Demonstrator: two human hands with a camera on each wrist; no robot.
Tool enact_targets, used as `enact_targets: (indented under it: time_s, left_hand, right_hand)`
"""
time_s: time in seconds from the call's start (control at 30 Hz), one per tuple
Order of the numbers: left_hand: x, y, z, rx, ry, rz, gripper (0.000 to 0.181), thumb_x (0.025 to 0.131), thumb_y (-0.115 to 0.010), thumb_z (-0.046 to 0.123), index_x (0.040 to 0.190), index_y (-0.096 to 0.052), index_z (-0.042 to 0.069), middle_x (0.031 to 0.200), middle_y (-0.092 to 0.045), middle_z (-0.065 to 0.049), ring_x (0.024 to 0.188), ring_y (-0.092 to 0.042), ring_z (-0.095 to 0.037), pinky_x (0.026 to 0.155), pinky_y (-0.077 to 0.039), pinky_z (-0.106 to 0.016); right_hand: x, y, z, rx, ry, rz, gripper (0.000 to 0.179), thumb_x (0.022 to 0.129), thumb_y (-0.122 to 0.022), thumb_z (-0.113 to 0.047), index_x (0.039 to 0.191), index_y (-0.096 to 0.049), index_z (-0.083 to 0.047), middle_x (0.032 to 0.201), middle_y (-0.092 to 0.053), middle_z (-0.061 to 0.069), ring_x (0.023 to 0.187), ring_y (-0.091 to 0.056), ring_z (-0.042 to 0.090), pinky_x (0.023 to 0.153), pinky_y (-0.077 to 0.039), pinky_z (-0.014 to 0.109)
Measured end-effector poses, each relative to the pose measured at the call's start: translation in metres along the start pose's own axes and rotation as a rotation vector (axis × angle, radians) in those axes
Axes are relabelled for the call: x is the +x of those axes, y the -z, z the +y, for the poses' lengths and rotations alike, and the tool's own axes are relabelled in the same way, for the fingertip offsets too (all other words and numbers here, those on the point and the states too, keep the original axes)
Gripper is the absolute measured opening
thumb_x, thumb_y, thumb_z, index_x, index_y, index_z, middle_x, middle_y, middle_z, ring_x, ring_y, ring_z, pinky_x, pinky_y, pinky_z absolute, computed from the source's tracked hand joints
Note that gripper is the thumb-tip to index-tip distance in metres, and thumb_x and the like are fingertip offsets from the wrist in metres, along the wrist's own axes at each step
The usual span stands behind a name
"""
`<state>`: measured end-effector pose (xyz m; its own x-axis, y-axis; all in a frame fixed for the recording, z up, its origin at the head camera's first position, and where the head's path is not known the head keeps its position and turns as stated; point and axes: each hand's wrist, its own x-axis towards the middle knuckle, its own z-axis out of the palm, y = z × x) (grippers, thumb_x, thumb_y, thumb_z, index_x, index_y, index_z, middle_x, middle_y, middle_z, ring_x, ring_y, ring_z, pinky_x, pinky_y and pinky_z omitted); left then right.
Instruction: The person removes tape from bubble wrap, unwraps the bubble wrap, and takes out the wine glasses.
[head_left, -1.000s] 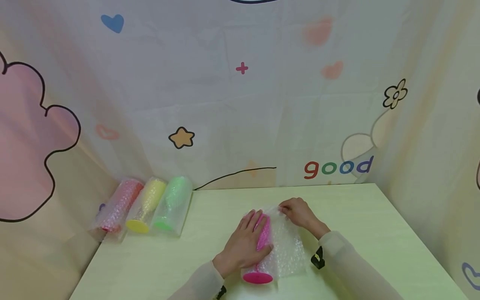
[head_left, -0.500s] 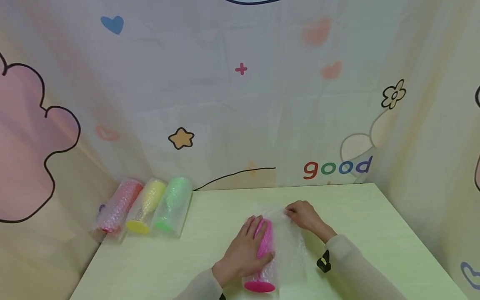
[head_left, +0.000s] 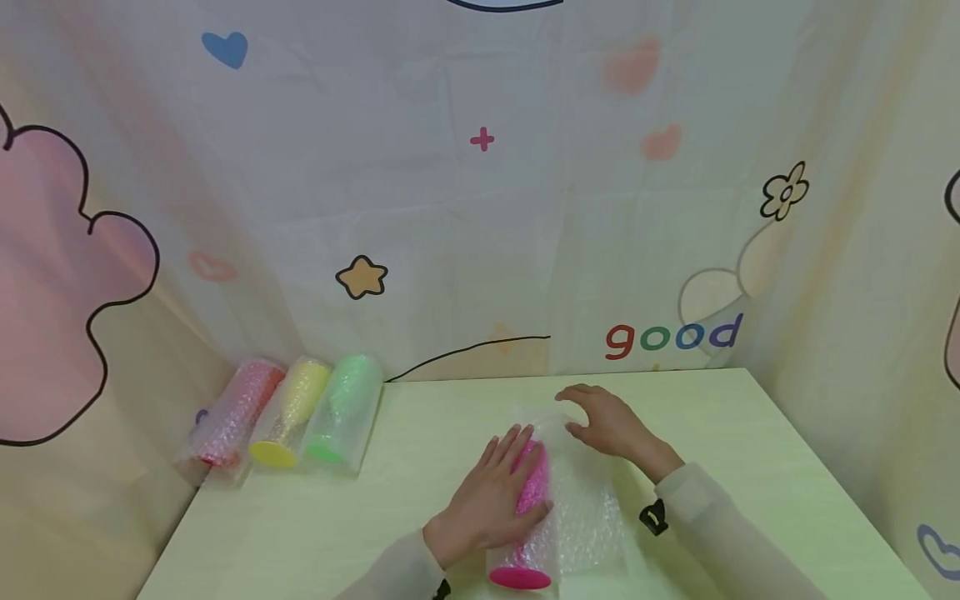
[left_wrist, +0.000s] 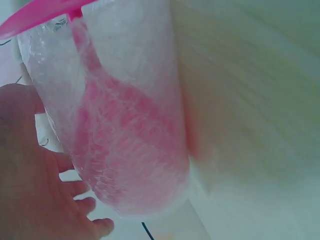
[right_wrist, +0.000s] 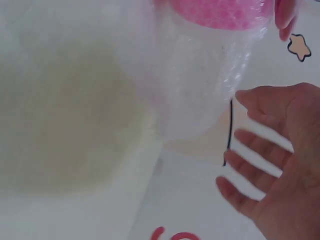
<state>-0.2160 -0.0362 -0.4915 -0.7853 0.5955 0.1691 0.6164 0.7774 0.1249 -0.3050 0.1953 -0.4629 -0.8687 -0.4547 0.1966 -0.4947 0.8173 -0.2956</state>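
A bright pink goblet (head_left: pixel 520 577) with a flat round base lies wrapped in clear bubble wrap (head_left: pixel 591 517), base toward me. On top of it rests my left hand (head_left: pixel 486 508), fingers fairly straight and thumb spread. In the left wrist view the goblet's stem and bowl (left_wrist: pixel 120 130) show blurred through the wrap. My right hand (head_left: pixel 609 422) hovers at the far right end of the wrap, thumb and fingers apart, nothing between them. The right wrist view also shows this hand (right_wrist: pixel 280 150) with spread fingers near the wrap's open end.
At the table's far left lie three more bubble-wrapped goblets: red (head_left: pixel 238 408), yellow (head_left: pixel 294 417) and green (head_left: pixel 347 412). Behind the pale table (head_left: pixel 420 433) hangs a printed curtain (head_left: pixel 420 192). Dark straps sit at both cuffs.
My right hand has let go of the wrap's far corner and spread its fingers. The wrapped goblet has shifted slightly toward me, with my left hand staying on it.
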Motion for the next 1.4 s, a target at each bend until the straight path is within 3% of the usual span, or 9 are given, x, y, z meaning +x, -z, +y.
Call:
enact_targets:
  time_s: [0.1,0.2,0.33,0.6,0.93,1.2,1.4]
  left_hand:
    - [0.004,0.0,0.0,0.027,-0.051,0.013,0.074,0.098,-0.038,0.059,0.157,-0.026,0.015,0.167,-0.012,-0.004,0.155,-0.009,-0.023,0.125,-0.017,-0.045]
    - [0.005,-0.001,0.001,0.049,-0.076,0.0,0.073,0.099,-0.036,0.059,0.157,-0.026,0.016,0.167,-0.015,-0.003,0.155,-0.011,-0.021,0.125,-0.018,-0.046]
    - [0.005,-0.003,0.002,0.078,-0.083,-0.016,0.074,0.098,-0.035,0.061,0.156,-0.028,0.016,0.166,-0.018,-0.003,0.154,-0.013,-0.022,0.124,-0.019,-0.046]
    - [0.004,-0.002,-0.001,0.119,-0.063,-0.022,0.072,0.099,-0.032,0.061,0.155,-0.032,0.016,0.165,-0.023,-0.003,0.154,-0.016,-0.021,0.125,-0.018,-0.043]
    - [-0.005,-0.01,-0.009,0.091,-0.048,0.012,0.072,0.099,-0.032,0.059,0.156,-0.028,0.015,0.164,-0.024,-0.006,0.153,-0.018,-0.024,0.124,-0.02,-0.043]
    - [-0.013,-0.01,-0.014,0.072,-0.052,0.034,0.073,0.099,-0.033,0.058,0.158,-0.023,0.016,0.165,-0.021,-0.006,0.153,-0.019,-0.024,0.124,-0.021,-0.042]
    - [-0.017,-0.01,-0.014,0.051,-0.028,0.019,0.074,0.099,-0.035,0.057,0.158,-0.019,0.016,0.166,-0.017,-0.006,0.153,-0.016,-0.026,0.123,-0.024,-0.04]
  right_hand:
    - [0.006,0.005,-0.01,-0.063,0.141,-0.016,0.037,0.087,-0.074,-0.015,0.123,-0.067,-0.012,0.131,-0.065,0.011,0.123,-0.059,0.032,0.104,-0.048,0.052]
    - [0.012,0.005,-0.018,-0.08,0.229,-0.087,0.033,0.087,-0.073,-0.012,0.119,-0.07,-0.012,0.124,-0.069,0.008,0.118,-0.063,0.03,0.102,-0.049,0.05]
    - [0.014,-0.001,-0.019,-0.054,0.239,-0.142,0.025,0.089,-0.071,-0.013,0.113,-0.073,-0.011,0.113,-0.074,0.004,0.107,-0.069,0.024,0.097,-0.053,0.046]
    - [0.013,-0.006,-0.006,0.01,0.27,-0.07,0.01,0.091,-0.068,-0.012,0.097,-0.076,-0.011,0.092,-0.076,-0.003,0.083,-0.07,0.012,0.079,-0.058,0.035]
    - [0.001,-0.005,0.02,0.085,0.073,0.025,0.011,0.089,-0.069,-0.008,0.099,-0.074,-0.006,0.087,-0.075,0.002,0.076,-0.067,0.013,0.073,-0.057,0.035]
    - [0.001,-0.006,0.031,0.083,-0.074,0.012,0.014,0.092,-0.066,-0.011,0.102,-0.073,-0.004,0.081,-0.071,0.003,0.068,-0.054,0.011,0.067,-0.05,0.031]
    - [-0.001,-0.007,0.03,0.051,-0.124,0.031,0.019,0.091,-0.067,-0.01,0.108,-0.071,-0.003,0.094,-0.073,0.009,0.079,-0.065,0.02,0.073,-0.056,0.039]
